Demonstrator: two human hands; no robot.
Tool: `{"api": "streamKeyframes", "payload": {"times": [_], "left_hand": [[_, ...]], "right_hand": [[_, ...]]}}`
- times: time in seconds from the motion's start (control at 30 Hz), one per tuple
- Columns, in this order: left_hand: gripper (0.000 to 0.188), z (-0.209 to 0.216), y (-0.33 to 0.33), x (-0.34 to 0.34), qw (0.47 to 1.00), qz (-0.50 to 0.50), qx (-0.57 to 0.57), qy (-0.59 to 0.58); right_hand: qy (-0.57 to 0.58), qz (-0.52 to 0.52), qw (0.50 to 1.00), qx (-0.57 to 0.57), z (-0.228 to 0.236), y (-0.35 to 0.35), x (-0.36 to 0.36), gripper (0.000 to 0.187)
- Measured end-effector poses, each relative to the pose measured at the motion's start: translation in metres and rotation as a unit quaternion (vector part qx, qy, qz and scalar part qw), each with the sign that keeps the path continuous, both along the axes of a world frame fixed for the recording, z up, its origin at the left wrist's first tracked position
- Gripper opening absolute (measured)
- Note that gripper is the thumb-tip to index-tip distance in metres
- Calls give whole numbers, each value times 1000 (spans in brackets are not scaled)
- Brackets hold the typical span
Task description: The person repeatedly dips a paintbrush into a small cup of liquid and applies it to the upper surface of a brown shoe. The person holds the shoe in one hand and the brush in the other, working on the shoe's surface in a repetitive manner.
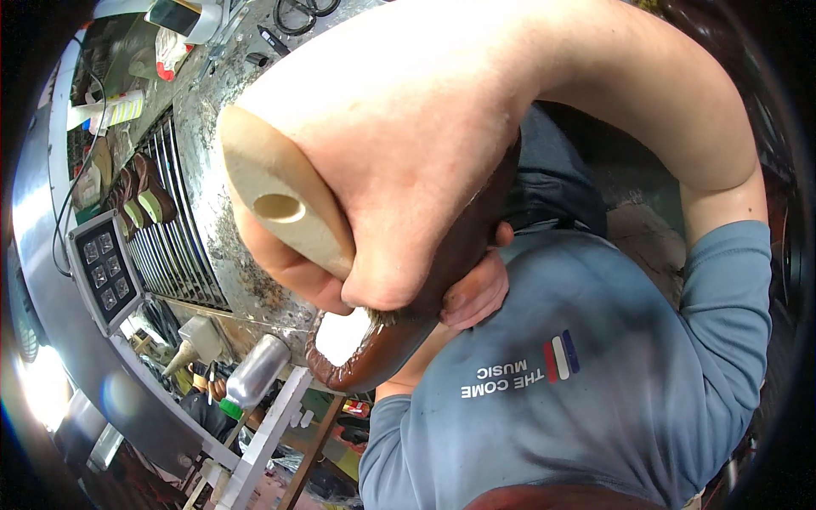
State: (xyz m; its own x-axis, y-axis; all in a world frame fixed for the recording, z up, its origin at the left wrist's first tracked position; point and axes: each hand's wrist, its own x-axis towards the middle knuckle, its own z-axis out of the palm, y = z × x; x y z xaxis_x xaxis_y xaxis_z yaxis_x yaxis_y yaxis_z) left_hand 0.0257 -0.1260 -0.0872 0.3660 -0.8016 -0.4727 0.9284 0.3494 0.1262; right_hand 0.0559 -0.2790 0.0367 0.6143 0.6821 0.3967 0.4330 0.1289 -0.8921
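My right hand [399, 187] reaches in from the right and looms large near the camera. Its fingers are closed on a brush with a pale beige handle [280, 183] that has an oval hole. A few dark bristles show below the hand, at the white patch on a brown leather shoe upper [361, 370]. The leather is gathered in pleats around that patch. From below, my left hand [480, 293] wraps round the shoe upper and grips it near my shirt. My right hand and wrist hide much of the shoe.
A worn metal workbench [212, 170] lies to the left, with a black marker [272, 40] at its far side. Brown shoe parts [153, 191] sit by a slatted rack [183, 229]. A square lamp [104, 270] and a silver bottle with a green cap [259, 370] stand at left.
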Motion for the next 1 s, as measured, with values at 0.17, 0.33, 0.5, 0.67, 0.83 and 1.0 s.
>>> {"api": "streamKeyframes", "payload": {"times": [0.17,0.33,0.5,0.67,0.83,1.0], "left_hand": [[63,4,13,-3,1000,-19,18,14],[62,28,58,-3,997,-17,75,2],[60,78,66,-1,955,107,250,-121],[74,63,177,61,902,42,251,-349],[75,98,215,137,736,-44,479,-477],[66,98,262,226,523,49,696,-490]], "right_hand": [[-2,-23,1000,8,6,-19,3,27],[0,-74,996,47,21,-48,-3,29],[66,-169,981,76,20,-83,-13,27],[42,-279,959,24,-9,-97,-32,24],[67,-287,954,58,-47,-118,-48,28],[131,-358,920,86,-61,-119,-64,30]]}}
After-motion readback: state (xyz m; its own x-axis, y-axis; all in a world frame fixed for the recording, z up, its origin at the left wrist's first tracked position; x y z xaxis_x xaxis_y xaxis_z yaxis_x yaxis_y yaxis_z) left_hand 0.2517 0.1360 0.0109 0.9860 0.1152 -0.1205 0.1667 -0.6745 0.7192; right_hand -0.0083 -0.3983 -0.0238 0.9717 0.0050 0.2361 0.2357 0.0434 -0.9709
